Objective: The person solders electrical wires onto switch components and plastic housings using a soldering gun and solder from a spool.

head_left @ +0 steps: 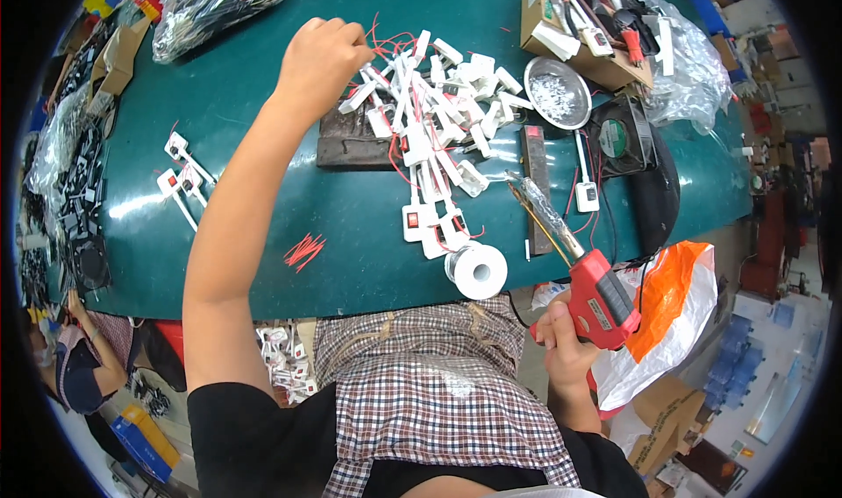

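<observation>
My right hand (pixel 566 347) is wrapped round the grip of a red soldering gun (pixel 598 300), its metal barrel and tip pointing up and left over the table. My left hand (pixel 323 64) reaches far across to the left edge of a heap of white plastic switch pieces (pixel 438 116) with thin red wires. Its fingers are curled closed; whatever they grip is hidden. Part of the heap lies on a dark block (pixel 351 138). White pieces with red rocker switches (pixel 414 222) hang toward me from the heap, close to a spool of solder wire (pixel 481 272).
A steel bowl (pixel 529 84) of white bits stands right of the heap, near a black fan (pixel 621 136) and a cardboard box (pixel 539 24) of parts. Cut red wires (pixel 304 250) and a few white switches (pixel 175 145) lie left. An orange-white bag (pixel 675 296) hangs beside the table's right front.
</observation>
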`<action>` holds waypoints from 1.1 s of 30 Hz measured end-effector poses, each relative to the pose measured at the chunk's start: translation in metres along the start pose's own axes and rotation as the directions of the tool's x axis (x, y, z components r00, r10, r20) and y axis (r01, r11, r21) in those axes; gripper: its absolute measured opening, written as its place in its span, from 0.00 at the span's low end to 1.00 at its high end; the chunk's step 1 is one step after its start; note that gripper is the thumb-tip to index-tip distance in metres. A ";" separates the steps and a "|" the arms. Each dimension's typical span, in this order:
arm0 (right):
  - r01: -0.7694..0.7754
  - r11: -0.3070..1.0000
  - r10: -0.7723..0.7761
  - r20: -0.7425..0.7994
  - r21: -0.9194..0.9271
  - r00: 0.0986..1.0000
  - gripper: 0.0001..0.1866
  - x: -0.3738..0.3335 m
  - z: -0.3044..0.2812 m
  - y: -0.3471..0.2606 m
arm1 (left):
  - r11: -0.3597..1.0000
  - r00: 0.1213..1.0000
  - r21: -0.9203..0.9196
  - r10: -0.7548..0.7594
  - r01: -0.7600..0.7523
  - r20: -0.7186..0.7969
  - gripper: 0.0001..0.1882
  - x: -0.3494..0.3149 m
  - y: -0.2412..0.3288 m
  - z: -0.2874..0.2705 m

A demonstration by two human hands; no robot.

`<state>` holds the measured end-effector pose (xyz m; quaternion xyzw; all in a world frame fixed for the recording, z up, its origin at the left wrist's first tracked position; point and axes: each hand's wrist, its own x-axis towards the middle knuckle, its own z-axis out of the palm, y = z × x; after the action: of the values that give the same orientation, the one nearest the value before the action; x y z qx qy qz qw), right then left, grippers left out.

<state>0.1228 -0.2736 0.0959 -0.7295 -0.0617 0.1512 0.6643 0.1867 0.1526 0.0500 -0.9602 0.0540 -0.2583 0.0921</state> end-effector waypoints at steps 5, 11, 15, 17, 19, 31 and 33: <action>0.004 1.000 -0.004 -0.023 0.018 1.000 0.06 0.001 -0.002 0.001 | 0.996 0.992 0.087 -0.020 0.031 -0.126 0.08 -0.008 0.014 -0.028; 0.012 1.000 -0.012 -0.003 0.015 1.000 0.07 0.005 0.001 0.002 | 0.990 0.988 -0.004 -0.139 0.139 -0.062 0.07 -0.030 0.026 -0.048; 0.005 1.000 -0.004 -0.040 0.003 0.999 0.06 0.004 0.004 -0.003 | 0.979 0.977 0.052 -0.193 0.198 -0.086 0.06 -0.035 0.029 -0.061; -0.009 1.000 0.009 -0.039 -0.022 0.999 0.06 0.003 0.002 -0.001 | 0.971 0.969 0.063 -0.225 0.232 -0.099 0.06 -0.036 0.033 -0.069; 0.046 0.999 -0.046 -0.050 0.005 0.998 0.07 0.002 0.001 0.001 | 0.931 0.923 -0.073 -0.365 0.359 -0.120 0.05 -0.038 0.039 -0.077; 0.051 0.996 -0.051 -0.004 0.076 0.999 0.07 0.005 0.004 0.001 | -0.038 0.420 -0.667 -0.750 0.744 0.511 0.12 -0.099 0.063 -0.100; 0.051 0.995 -0.050 -0.010 0.088 0.999 0.07 0.004 0.005 0.001 | -0.307 0.363 -0.667 -0.649 0.679 0.668 0.13 -0.110 0.074 -0.099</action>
<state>0.1247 -0.2679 0.0938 -0.6982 -0.0708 0.1340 0.6997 0.0377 0.0826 0.0654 -0.6523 -0.3614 -0.1605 -0.6466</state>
